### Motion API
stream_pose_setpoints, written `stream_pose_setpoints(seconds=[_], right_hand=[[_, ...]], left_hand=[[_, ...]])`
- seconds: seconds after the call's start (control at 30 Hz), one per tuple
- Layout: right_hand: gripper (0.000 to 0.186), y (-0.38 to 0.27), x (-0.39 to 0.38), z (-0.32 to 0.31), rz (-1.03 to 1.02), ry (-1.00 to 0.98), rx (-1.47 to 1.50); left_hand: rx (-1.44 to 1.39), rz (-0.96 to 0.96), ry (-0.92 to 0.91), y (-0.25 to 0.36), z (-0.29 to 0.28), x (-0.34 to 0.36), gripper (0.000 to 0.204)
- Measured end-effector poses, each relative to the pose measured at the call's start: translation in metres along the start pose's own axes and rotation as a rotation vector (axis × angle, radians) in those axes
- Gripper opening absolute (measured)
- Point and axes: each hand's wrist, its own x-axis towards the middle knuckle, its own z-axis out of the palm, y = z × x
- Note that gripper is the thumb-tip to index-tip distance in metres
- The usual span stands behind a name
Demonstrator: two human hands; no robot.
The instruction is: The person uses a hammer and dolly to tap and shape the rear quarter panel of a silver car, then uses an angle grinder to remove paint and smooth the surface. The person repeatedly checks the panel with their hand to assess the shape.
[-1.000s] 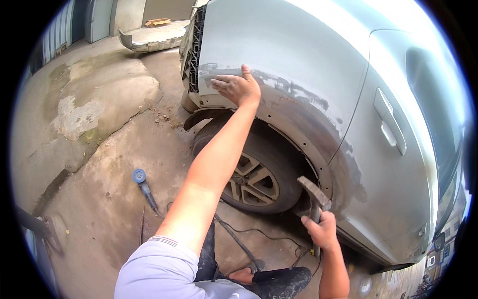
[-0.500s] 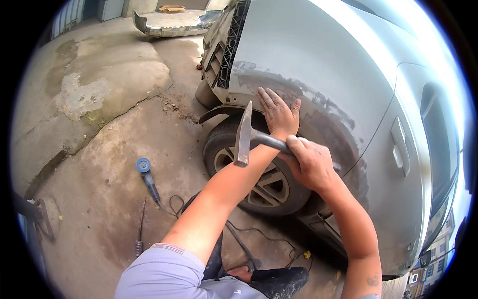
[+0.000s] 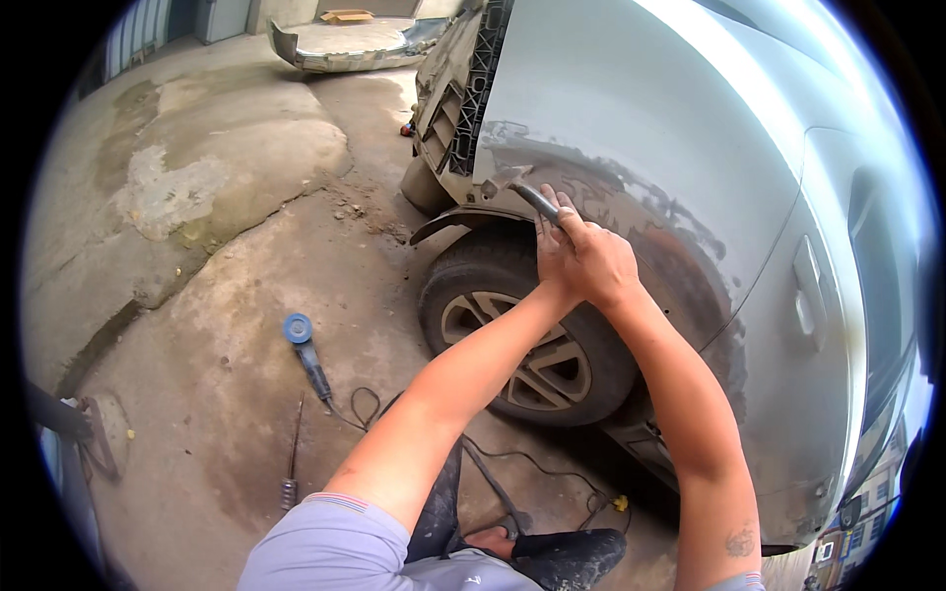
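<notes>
A silver car's rear quarter panel [image 3: 631,89] fills the right side, its paint sanded to dark bare patches above the wheel arch. My right hand [image 3: 606,264] is closed round the dark handle of a body hammer [image 3: 538,202]. Its metal head rests at, or very close to, the sanded panel just above the arch's left end; exact contact cannot be told. My left hand [image 3: 552,258] lies against the panel beside the hammer with fingers stretched out, partly covered by the right hand. Below both hands is the wheel [image 3: 522,345] with its spoked rim.
On the concrete floor lie a blue-headed power tool [image 3: 306,353] with its cord and a thin rod with a coiled end [image 3: 293,458]. A detached bumper [image 3: 355,57] rests at the back. The car's bumper area is stripped, showing a black bracket [image 3: 480,94]. My bent leg [image 3: 572,557] is below.
The hammer has come down from above my left forearm to the panel by the left fingers. My right hand has moved up and now overlaps the left hand.
</notes>
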Motion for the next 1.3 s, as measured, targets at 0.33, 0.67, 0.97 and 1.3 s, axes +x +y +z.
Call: stream_pose_setpoints(seconds=[0.33,0.67,0.97,1.3], right_hand=[[0.028,-0.004,0.005,0.009,-0.101,0.214,0.075],[0.023,-0.005,0.012,0.017,-0.007,0.151,0.030],[0.027,-0.014,0.000,0.014,0.051,0.015,-0.009],[0.025,-0.004,-0.085,-0.017,0.102,0.175,0.137]], left_hand=[[0.090,0.016,-0.052,0.006,-0.001,0.000,0.100],[0.157,0.015,-0.081,0.003,0.000,0.001,0.097],[0.229,0.025,-0.101,-0.005,-0.002,-0.004,0.095],[-0.314,0.013,-0.068,-0.015,0.000,0.006,0.109]])
